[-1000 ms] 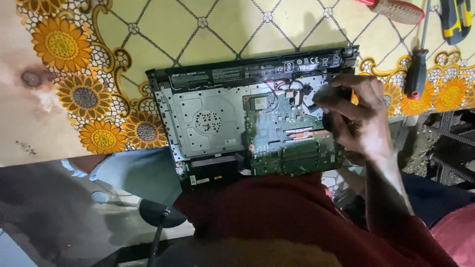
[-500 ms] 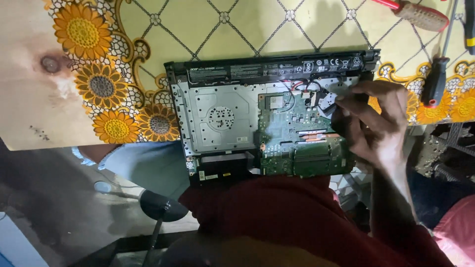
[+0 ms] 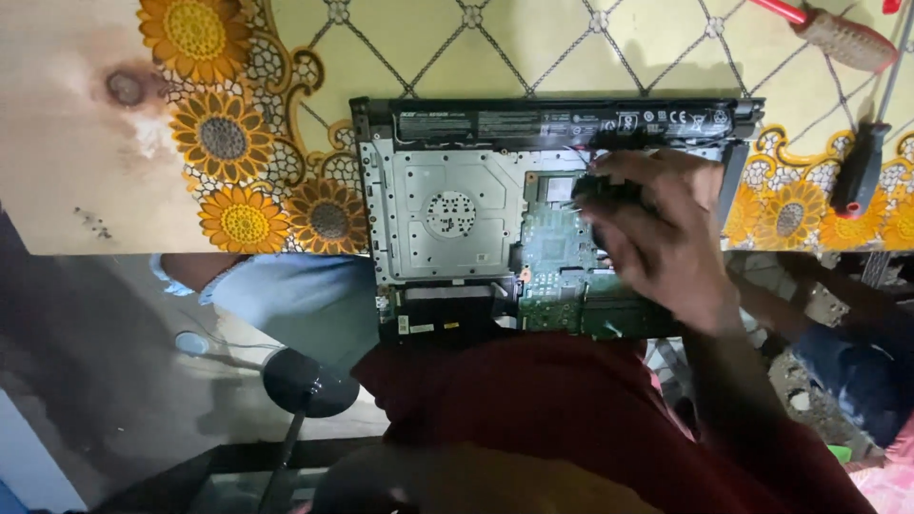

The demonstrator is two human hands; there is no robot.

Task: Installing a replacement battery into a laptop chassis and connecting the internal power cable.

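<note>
An opened laptop [image 3: 457, 219] lies underside-up on the sunflower-patterned tablecloth [image 3: 219, 143], its long black battery [image 3: 562, 122] carrying pale rectangular labels along the far edge. The right hand [image 3: 666, 243] curls over the green circuit board [image 3: 562, 257], fingers pinching a small dark part [image 3: 605, 190]. No left hand shows.

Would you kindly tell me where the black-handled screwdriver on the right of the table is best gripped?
Take the black-handled screwdriver by its thick handle, coming from above. It lies flat on the flowered tablecloth, clear of the opened laptop, its thin shaft running toward the far edge.
</note>
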